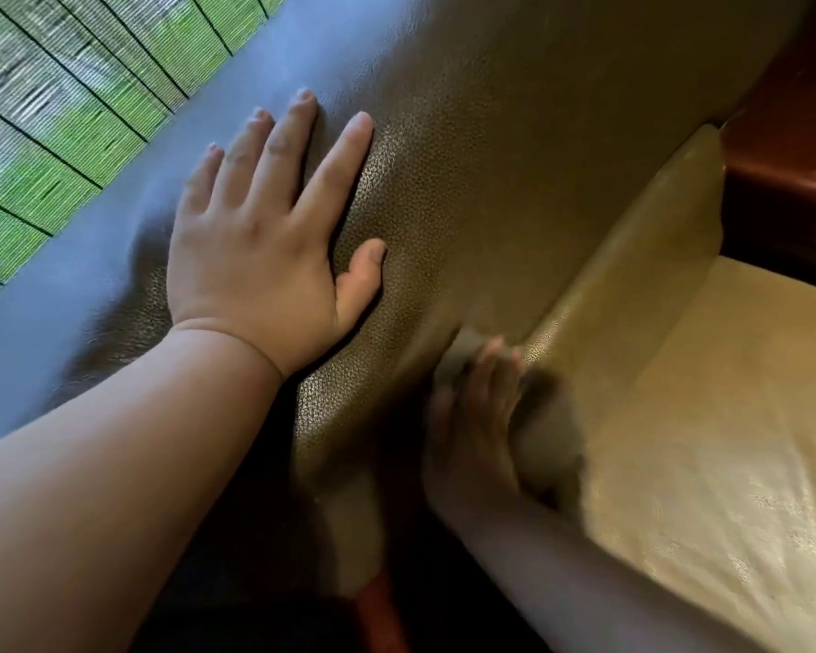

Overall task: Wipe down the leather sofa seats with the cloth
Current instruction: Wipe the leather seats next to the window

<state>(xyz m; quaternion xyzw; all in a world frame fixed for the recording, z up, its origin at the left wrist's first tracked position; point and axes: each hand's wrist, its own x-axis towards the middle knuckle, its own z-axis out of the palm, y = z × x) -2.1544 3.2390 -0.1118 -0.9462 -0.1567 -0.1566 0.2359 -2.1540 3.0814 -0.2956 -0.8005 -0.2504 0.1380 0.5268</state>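
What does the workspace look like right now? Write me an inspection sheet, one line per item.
Surface: tan leather seat cushion, pebbled sheen, lit.
Job's things: grey cloth, blurred, at the crease under the sofa backrest.
Clutter: nothing seen.
Grippers: left hand flat on the backrest, fingers spread; right hand on the cloth, grip too blurred to judge.
Cables: nothing seen.
Surroundings: glossy wooden armrest at right; green woven blind behind.

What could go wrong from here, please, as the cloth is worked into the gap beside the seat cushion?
The cloth sits low in the crease under the right hand, so it might snag or slip out of sight. The left hand rests flat on the smooth backrest and could slide if leaned on.
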